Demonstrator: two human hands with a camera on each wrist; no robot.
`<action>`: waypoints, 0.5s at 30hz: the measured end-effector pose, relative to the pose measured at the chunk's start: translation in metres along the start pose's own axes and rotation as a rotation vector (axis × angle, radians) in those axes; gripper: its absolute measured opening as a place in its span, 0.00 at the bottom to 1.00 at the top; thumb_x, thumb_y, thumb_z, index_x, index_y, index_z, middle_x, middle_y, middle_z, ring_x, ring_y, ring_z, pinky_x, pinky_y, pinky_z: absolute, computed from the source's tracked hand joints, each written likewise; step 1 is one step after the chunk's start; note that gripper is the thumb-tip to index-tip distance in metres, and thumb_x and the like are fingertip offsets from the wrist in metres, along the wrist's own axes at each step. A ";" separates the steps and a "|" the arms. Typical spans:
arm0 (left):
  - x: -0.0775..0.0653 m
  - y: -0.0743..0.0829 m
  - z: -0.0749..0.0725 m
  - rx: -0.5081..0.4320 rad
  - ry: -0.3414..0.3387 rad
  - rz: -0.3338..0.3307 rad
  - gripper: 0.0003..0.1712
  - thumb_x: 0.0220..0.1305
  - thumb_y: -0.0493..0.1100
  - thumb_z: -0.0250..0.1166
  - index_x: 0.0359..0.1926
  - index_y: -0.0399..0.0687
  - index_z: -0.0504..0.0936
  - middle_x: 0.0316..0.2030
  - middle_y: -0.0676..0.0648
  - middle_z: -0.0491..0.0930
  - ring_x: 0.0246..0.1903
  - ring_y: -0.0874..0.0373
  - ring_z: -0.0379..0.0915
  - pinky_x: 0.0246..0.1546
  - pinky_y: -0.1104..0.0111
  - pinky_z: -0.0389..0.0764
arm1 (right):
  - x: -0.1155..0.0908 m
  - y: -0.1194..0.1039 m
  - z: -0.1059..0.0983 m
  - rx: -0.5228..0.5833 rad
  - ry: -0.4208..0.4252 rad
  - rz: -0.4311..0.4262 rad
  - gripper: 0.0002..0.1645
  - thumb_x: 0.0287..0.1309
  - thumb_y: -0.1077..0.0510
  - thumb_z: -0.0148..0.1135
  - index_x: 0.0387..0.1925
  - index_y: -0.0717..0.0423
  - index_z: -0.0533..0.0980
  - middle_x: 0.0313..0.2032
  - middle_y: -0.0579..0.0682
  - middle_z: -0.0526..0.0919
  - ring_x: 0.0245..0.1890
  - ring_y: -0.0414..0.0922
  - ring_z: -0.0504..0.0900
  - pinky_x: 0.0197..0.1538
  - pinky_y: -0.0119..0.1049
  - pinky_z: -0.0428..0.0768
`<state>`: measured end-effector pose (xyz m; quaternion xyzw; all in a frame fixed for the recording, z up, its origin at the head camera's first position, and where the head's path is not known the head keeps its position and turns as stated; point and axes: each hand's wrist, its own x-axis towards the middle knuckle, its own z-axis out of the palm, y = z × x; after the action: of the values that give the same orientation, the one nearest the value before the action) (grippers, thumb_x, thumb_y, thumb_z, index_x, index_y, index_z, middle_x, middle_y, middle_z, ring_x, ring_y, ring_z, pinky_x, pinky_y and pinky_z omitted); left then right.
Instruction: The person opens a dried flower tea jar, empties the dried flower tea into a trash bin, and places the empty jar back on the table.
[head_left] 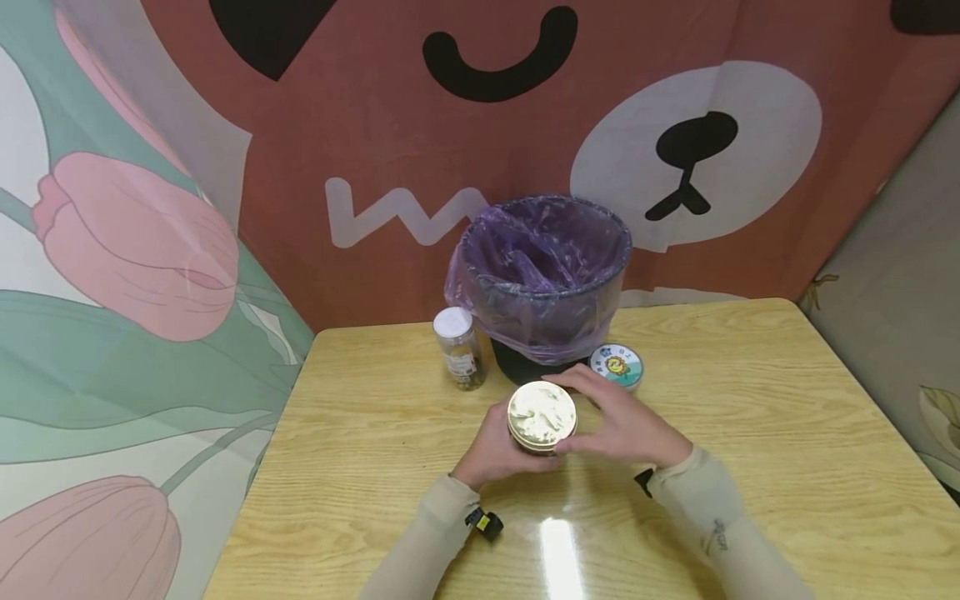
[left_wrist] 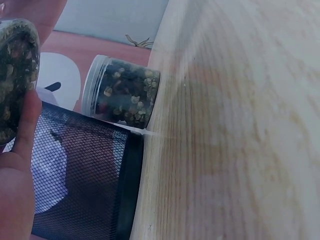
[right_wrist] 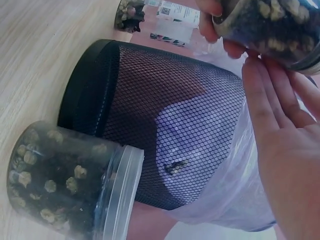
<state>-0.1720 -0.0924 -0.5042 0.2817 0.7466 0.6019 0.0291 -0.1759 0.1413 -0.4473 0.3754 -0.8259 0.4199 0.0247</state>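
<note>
A clear jar with a shiny gold top (head_left: 542, 412) is upright in front of the bin. My left hand (head_left: 498, 450) grips its side. From the other side my right hand (head_left: 622, 421) holds the top end, thumb and index finger at opposite parts of the rim. Through the jar's wall (right_wrist: 272, 25), dark contents with pale chunks show in the right wrist view. There, the fingers of my right hand (right_wrist: 280, 115) reach up to the jar. In the left wrist view part of the jar (left_wrist: 15, 75) shows beside my left hand (left_wrist: 20, 165).
A black mesh bin (head_left: 551, 333) with a purple bag (head_left: 480, 250) stands behind my hands. To its left is a clear jar with a white cap (head_left: 453, 322). To its right stands another filled jar (right_wrist: 55, 175), with a printed round lid (head_left: 617, 364). The wooden table (head_left: 352, 483) meets a printed cloth behind.
</note>
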 end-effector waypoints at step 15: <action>-0.001 -0.005 0.000 0.024 0.017 0.020 0.52 0.39 0.37 0.86 0.69 0.50 0.74 0.58 0.46 0.83 0.59 0.58 0.79 0.67 0.63 0.77 | 0.003 -0.003 0.006 -0.059 0.025 -0.016 0.59 0.36 0.37 0.85 0.71 0.47 0.71 0.60 0.43 0.78 0.61 0.43 0.77 0.63 0.53 0.81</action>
<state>-0.1734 -0.0937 -0.5093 0.2843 0.7511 0.5956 0.0133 -0.1744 0.1340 -0.4483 0.3757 -0.8345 0.3999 0.0494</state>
